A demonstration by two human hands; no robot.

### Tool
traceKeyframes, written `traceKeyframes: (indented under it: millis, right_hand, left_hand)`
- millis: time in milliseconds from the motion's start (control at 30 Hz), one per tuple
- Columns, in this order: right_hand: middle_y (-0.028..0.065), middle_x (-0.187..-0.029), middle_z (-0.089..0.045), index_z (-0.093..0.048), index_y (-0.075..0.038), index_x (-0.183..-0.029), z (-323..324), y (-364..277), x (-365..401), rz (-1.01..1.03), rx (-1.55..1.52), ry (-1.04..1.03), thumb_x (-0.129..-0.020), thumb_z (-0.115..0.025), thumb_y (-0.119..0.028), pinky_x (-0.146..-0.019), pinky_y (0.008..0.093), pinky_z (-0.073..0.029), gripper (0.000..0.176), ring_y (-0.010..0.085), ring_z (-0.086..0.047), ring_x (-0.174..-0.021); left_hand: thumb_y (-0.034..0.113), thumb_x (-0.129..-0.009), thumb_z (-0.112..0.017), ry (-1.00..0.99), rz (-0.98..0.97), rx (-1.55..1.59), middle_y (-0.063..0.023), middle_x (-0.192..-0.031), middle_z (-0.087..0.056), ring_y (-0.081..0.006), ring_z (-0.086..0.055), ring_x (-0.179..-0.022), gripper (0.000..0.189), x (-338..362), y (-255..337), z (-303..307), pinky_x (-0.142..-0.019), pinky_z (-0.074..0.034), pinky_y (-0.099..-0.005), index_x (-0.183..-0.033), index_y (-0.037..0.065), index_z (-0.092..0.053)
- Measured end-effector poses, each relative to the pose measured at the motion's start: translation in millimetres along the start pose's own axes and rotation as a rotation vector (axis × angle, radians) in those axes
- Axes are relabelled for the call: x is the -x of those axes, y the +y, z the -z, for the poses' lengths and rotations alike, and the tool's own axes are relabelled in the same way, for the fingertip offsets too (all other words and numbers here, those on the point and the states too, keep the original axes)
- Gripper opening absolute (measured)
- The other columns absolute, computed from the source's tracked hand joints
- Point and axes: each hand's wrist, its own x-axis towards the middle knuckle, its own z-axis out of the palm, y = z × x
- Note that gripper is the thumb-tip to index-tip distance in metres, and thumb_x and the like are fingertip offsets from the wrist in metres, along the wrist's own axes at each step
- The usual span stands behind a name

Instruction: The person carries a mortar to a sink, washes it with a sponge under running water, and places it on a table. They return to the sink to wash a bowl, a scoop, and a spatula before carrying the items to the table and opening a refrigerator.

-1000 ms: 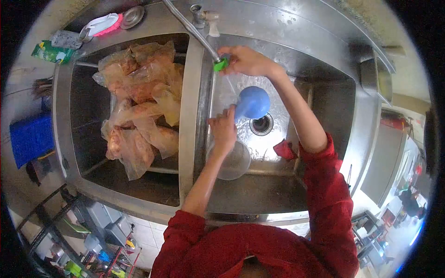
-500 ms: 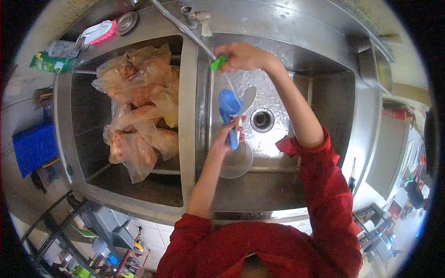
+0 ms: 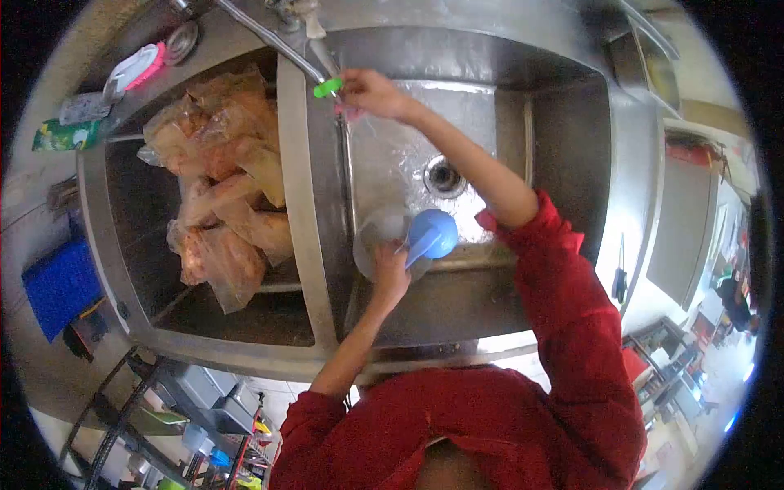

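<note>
My left hand [image 3: 392,265] is closed around the handles of a blue scoop [image 3: 433,233] and a pale utensil that is hard to make out. It holds them over a clear round container [image 3: 377,237] in the right sink basin [image 3: 457,302]. My right hand [image 3: 371,94] is at the green-tipped end [image 3: 327,87] of the metal faucet spout [image 3: 269,37], its fingers closed against the green piece. The drain [image 3: 445,176] lies to the right of the container.
Several plastic bags of meat [image 3: 220,155] lie in the left basin. A pink-bristled brush [image 3: 140,69] and a green packet [image 3: 65,135] are on the back left ledge. A blue cloth [image 3: 62,286] hangs at the far left, with a black rack [image 3: 122,416] below.
My left hand has moved down toward me with the blue scoop and pale utensil, over the clear container. The spout's tip and my right hand have shifted left in the view, which has itself moved.
</note>
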Motion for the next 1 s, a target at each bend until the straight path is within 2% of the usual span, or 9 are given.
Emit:
traceKeyframes:
  millis: [167, 233, 300, 367, 433, 467, 600, 767, 1000]
  right_hand:
    - [0.0138, -0.085, -0.062, -0.06, -0.006, -0.091, 69.1, 24.1, 73.5, -0.02, 0.931, 0.304, -0.076, -0.054, -0.026, -0.068, 0.0374, -0.047, 0.026, 0.0273, -0.059, -0.077]
    - [0.0171, -0.085, -0.061, -0.058, -0.001, -0.08, 84.2, 42.5, 144.3, -0.341, 1.256, 0.284, -0.078, -0.05, -0.032, -0.069, 0.0399, -0.047, 0.032, 0.0349, -0.058, -0.081]
    - [0.0165, -0.09, -0.061, -0.059, -0.005, -0.095, 106.7, 131.8, 222.9, -0.872, 1.468, 0.121, -0.078, -0.05, -0.033, -0.072, 0.0425, -0.047, 0.034, 0.0294, -0.059, -0.087]
    - [0.0178, -0.1, -0.057, -0.055, -0.006, -0.104, 122.7, 241.1, 319.6, -0.943, 1.258, 0.167, -0.07, -0.06, -0.04, -0.077, 0.0418, -0.046, 0.048, 0.0317, -0.056, -0.093]
    - [0.0188, -0.099, -0.057, -0.047, -0.004, -0.112, 107.0, 260.9, 345.4, -1.017, 1.078, 0.08, -0.062, -0.068, -0.041, -0.078, 0.0424, -0.045, 0.065, 0.0331, -0.055, -0.093]
    - [0.02, -0.097, -0.057, -0.048, -0.003, -0.11, 85.0, 278.3, 367.8, -0.762, 0.972, 0.481, -0.061, -0.07, -0.04, -0.078, 0.043, -0.044, 0.066, 0.0332, -0.056, -0.092]
    - [0.0207, -0.09, -0.059, -0.054, -0.001, -0.101, 55.2, 174.0, 331.6, -0.854, 1.018, 0.472, -0.058, -0.072, -0.034, -0.079, 0.0416, -0.045, 0.058, 0.0313, -0.058, -0.088]
    - [0.0151, -0.084, -0.063, -0.056, 0.0, -0.094, 114.0, 24.9, 302.7, -0.362, 0.739, 1.034, -0.063, -0.07, -0.016, -0.068, 0.0331, -0.049, 0.038, 0.0201, -0.061, -0.075]
    - [0.0162, -0.086, -0.06, -0.056, -0.001, -0.095, 252.4, -184.4, 269.6, -0.02, 1.415, 1.466, -0.073, -0.061, -0.041, -0.07, 0.0356, -0.044, 0.046, 0.0257, -0.058, -0.078]
  left_hand:
    - [0.007, -0.065, -0.061, 0.04, -0.047, -0.325, -0.0151, -0.098, -0.055, -0.0343, -0.048, -0.097, 0.04, 5.6, -1.1, -19.0, -0.079, -0.037, -0.0549, -0.105, 0.01, -0.054]
    - [0.01, -0.067, -0.062, -0.114, 0.043, -0.138, -0.0149, -0.099, -0.055, -0.0346, -0.051, -0.095, 0.042, -1.4, -4.1, -17.4, -0.078, -0.037, -0.0547, -0.108, 0.011, -0.051]
    - [0.014, -0.068, -0.063, -0.265, 0.135, 0.051, -0.0148, -0.1, -0.056, -0.035, -0.053, -0.092, 0.045, -3.0, -11.3, -23.8, -0.078, -0.038, -0.0545, -0.11, 0.011, -0.049]
    - [0.029, -0.068, -0.067, -0.115, 0.153, 0.278, -0.0152, -0.097, -0.058, -0.0346, -0.057, -0.086, 0.053, 1.1, -26.7, -46.5, -0.075, -0.04, -0.0533, -0.112, 0.009, -0.045]
    - [0.036, -0.066, -0.068, -0.153, 0.181, 0.253, -0.0154, -0.096, -0.059, -0.0343, -0.057, -0.086, 0.056, -1.7, -22.3, -42.2, -0.075, -0.041, -0.0516, -0.109, 0.007, -0.047]
    - [0.043, -0.063, -0.069, -0.197, 0.208, 0.223, -0.0157, -0.095, -0.06, -0.0339, -0.058, -0.085, 0.061, -4.1, -21.3, -39.6, -0.075, -0.042, -0.0499, -0.107, 0.005, -0.049]
    - [0.047, -0.061, -0.069, -0.248, 0.216, 0.091, -0.0149, -0.091, -0.061, -0.0333, -0.058, -0.086, 0.062, -1.6, -33.8, -62.8, -0.072, -0.044, -0.0482, -0.102, 0.003, -0.052]
    - [0.036, -0.059, -0.072, -0.202, 0.08, -0.007, -0.0171, -0.088, -0.061, -0.0345, -0.058, -0.082, 0.051, 2.3, -7.1, -51.8, -0.069, -0.046, -0.0457, -0.097, 0.007, -0.058]
    - [0.029, -0.056, -0.072, -0.343, 0.034, -0.232, -0.0161, -0.082, -0.061, -0.0305, -0.06, -0.077, 0.041, -1.3, 11.6, -38.4, -0.068, -0.046, -0.0438, -0.089, 0.007, -0.062]
